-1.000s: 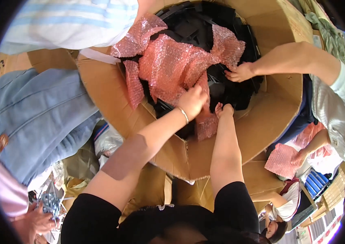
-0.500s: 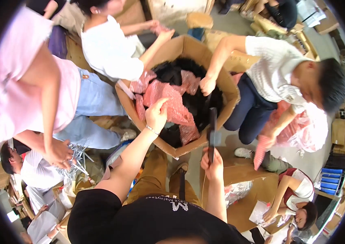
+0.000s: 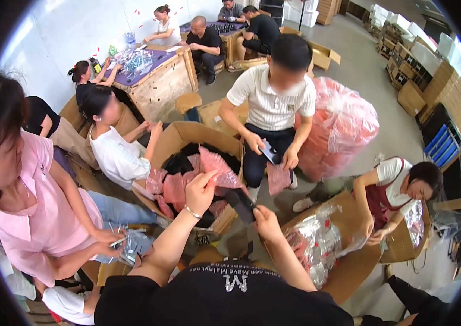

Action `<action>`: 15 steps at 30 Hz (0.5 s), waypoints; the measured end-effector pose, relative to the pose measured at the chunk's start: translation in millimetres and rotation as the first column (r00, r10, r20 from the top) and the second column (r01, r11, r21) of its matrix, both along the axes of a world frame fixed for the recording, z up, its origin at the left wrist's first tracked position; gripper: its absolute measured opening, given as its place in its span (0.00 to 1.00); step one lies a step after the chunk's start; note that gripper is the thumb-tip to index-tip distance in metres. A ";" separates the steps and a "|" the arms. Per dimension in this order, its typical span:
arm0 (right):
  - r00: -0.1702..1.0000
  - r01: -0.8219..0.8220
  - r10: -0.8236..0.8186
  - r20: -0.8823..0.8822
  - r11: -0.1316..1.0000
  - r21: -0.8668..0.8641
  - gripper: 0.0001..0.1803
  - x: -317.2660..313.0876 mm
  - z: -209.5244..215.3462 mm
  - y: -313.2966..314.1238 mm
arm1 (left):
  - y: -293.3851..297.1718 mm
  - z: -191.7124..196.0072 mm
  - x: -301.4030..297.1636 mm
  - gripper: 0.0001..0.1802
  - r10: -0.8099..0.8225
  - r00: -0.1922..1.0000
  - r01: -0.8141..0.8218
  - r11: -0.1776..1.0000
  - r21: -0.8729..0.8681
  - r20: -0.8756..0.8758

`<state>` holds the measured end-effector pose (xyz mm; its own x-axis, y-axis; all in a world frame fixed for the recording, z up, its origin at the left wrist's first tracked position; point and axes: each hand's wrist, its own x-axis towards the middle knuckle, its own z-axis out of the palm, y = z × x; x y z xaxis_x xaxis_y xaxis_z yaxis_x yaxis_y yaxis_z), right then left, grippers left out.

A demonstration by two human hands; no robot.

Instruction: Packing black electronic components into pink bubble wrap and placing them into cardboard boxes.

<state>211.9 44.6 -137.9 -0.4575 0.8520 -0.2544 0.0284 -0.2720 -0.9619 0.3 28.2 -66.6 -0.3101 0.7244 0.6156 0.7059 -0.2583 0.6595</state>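
Note:
My left hand [image 3: 200, 194] pinches the edge of a pink bubble-wrap bag [image 3: 218, 164], held up above a large cardboard box. My right hand [image 3: 266, 223] grips one end of a flat black rectangular piece [image 3: 240, 205]. The far end of this piece is at the pink bag, close to my left fingers; I cannot tell whether it is inside. Beneath my hands, the open cardboard box [image 3: 187, 133] holds more pink bubble-wrap bags [image 3: 175, 190] and black pieces [image 3: 179, 162].
Across the box, a person in white [image 3: 274, 100] holds a dark flat piece and a pink bag. Behind them stands a big sack of pink bags [image 3: 344, 127]. At right, an aproned person works over a carton [image 3: 350, 244] of clear bags. A person in pink [image 3: 40, 190] stands close at left.
The view has tilted up to show more of the room. My left hand now pinches a raised pink bag, and the black piece in my right hand has swung toward it.

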 end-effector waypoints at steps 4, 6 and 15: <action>0.979 0.125 -0.130 -0.155 0.991 -0.046 0.08 8.6 17.3 -3.8 | 1.6 20.0 31.4 0.15 -0.154 0.977 0.160 0.987 0.028 -0.150; 0.926 0.246 -0.281 -0.254 0.956 -0.162 0.09 8.2 34.6 -10.8 | 0.9 20.2 50.2 0.17 -0.234 0.963 0.233 0.972 -0.022 -0.136; 0.863 0.373 -0.501 0.068 0.723 0.581 0.11 27.2 38.9 -41.2 | 11.2 28.6 90.7 0.21 -0.255 0.940 0.296 0.940 0.172 -0.225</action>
